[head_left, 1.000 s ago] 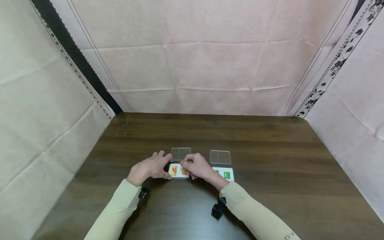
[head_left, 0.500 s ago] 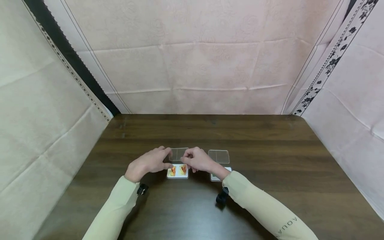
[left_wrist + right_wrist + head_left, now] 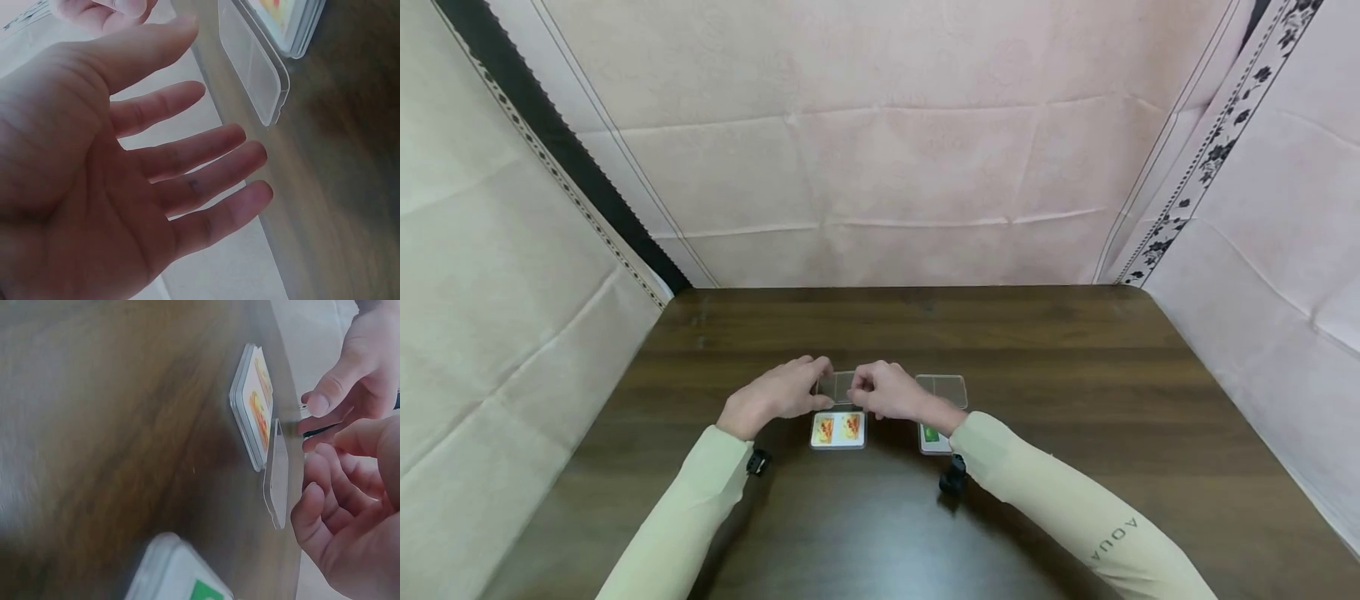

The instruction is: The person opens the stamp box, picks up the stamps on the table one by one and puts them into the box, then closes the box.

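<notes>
My left hand (image 3: pixel 781 393) hovers beside the left end of a transparent lid (image 3: pixel 842 387), its thumb and fingers spread. In the left wrist view its palm is bare and the lid (image 3: pixel 253 65) is apart from the fingers. My right hand (image 3: pixel 887 392) is at the lid's right end and hides part of it. Its fingers are curled in the right wrist view, thumb close to the forefinger, with nothing visible between them. Just nearer to me lies a shallow case (image 3: pixel 838 446) showing two orange-and-yellow pictures (image 3: pixel 851 427).
A second case (image 3: pixel 935 447) with a green picture (image 3: pixel 931 435) lies to the right, partly under my right forearm. Behind it lies another clear lid (image 3: pixel 946 387). The brown wooden table (image 3: pixel 1037 350) is bordered by pale cloth (image 3: pixel 880 183) at the back and sides.
My right hand has lifted off the picture case and moved back to its lid, uncovering the right-hand picture. My left hand has left the case's edge and moved back too.
</notes>
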`<action>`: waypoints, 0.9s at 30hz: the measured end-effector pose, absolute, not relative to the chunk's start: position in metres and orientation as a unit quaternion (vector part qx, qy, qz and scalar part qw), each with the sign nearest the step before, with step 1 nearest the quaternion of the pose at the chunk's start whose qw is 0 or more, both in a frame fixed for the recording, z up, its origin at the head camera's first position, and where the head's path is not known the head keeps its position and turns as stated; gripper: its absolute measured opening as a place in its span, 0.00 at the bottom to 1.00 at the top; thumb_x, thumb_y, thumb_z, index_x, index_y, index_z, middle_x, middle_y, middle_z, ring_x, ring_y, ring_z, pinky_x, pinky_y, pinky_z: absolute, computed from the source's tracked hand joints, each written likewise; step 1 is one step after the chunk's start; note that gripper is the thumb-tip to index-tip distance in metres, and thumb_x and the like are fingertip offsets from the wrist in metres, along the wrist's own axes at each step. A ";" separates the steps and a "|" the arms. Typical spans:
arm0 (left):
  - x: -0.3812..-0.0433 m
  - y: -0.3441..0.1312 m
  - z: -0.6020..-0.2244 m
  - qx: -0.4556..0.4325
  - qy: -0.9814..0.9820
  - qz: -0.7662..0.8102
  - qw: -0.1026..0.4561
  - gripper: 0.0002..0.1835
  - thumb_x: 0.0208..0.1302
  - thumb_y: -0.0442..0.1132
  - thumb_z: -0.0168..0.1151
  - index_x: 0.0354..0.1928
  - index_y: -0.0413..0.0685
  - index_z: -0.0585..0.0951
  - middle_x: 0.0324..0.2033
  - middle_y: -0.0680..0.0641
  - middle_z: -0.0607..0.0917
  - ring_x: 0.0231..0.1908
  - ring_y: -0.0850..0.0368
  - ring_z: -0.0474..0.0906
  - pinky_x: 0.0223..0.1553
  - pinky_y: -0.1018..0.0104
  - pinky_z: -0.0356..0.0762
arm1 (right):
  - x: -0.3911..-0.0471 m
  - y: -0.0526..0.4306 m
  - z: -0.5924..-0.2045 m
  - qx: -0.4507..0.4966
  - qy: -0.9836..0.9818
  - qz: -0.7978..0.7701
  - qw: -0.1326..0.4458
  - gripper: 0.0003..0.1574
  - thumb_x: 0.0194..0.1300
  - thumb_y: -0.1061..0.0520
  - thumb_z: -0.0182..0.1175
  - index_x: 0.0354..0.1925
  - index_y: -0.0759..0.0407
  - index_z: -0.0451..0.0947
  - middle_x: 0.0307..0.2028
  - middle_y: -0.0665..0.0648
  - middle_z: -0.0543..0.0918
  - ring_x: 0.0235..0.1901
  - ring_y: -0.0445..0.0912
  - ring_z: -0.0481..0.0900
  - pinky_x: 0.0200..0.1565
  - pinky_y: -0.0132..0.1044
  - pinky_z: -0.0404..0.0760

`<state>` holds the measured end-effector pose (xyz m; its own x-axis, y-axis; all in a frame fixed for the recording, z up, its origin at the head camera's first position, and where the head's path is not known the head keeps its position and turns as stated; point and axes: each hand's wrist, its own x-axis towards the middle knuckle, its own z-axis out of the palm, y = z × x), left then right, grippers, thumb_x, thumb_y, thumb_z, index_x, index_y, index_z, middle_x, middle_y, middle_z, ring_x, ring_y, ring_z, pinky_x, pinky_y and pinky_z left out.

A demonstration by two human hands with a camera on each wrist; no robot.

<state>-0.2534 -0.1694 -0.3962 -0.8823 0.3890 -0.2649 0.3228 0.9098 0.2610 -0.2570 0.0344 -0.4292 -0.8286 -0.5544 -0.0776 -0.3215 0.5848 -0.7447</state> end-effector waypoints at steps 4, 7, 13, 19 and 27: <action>-0.257 -0.167 -0.391 0.180 0.966 0.088 0.165 0.27 0.63 0.49 0.68 0.60 0.49 0.72 0.45 0.45 0.78 0.36 0.53 0.74 0.37 0.62 0.75 | -0.263 0.036 -0.429 -0.257 0.895 -0.344 0.120 0.08 0.70 0.54 0.58 0.33 0.53 0.79 0.23 0.49 0.80 0.18 0.40 0.75 0.23 0.32 0.75; -0.259 -0.165 -0.387 0.174 0.967 0.080 0.171 0.28 0.62 0.49 0.68 0.61 0.50 0.72 0.44 0.46 0.78 0.38 0.53 0.74 0.38 0.60 0.75 | -0.267 0.037 -0.430 -0.256 0.908 -0.317 0.098 0.08 0.69 0.53 0.58 0.32 0.52 0.78 0.23 0.49 0.80 0.18 0.40 0.72 0.23 0.30 0.71; -0.263 -0.164 -0.385 0.163 0.967 0.072 0.181 0.30 0.61 0.50 0.69 0.62 0.50 0.71 0.45 0.47 0.76 0.39 0.51 0.74 0.40 0.58 0.76 | -0.274 0.038 -0.430 -0.267 0.916 -0.282 0.099 0.05 0.69 0.53 0.59 0.36 0.52 0.77 0.26 0.49 0.80 0.20 0.41 0.74 0.24 0.31 0.73; -0.271 -0.165 -0.391 0.155 0.968 0.068 0.188 0.31 0.61 0.51 0.68 0.64 0.53 0.69 0.53 0.44 0.76 0.44 0.50 0.75 0.48 0.52 0.78 | -0.281 0.038 -0.430 -0.260 0.930 -0.246 0.086 0.05 0.68 0.53 0.61 0.38 0.52 0.77 0.28 0.50 0.80 0.23 0.42 0.76 0.27 0.33 0.76; -0.275 -0.165 -0.395 0.147 0.967 0.072 0.194 0.34 0.61 0.52 0.69 0.66 0.54 0.67 0.58 0.41 0.73 0.49 0.48 0.73 0.52 0.47 0.77 | -0.283 0.038 -0.433 -0.264 0.942 -0.198 0.060 0.10 0.67 0.50 0.62 0.44 0.53 0.77 0.39 0.53 0.75 0.34 0.45 0.73 0.35 0.35 0.76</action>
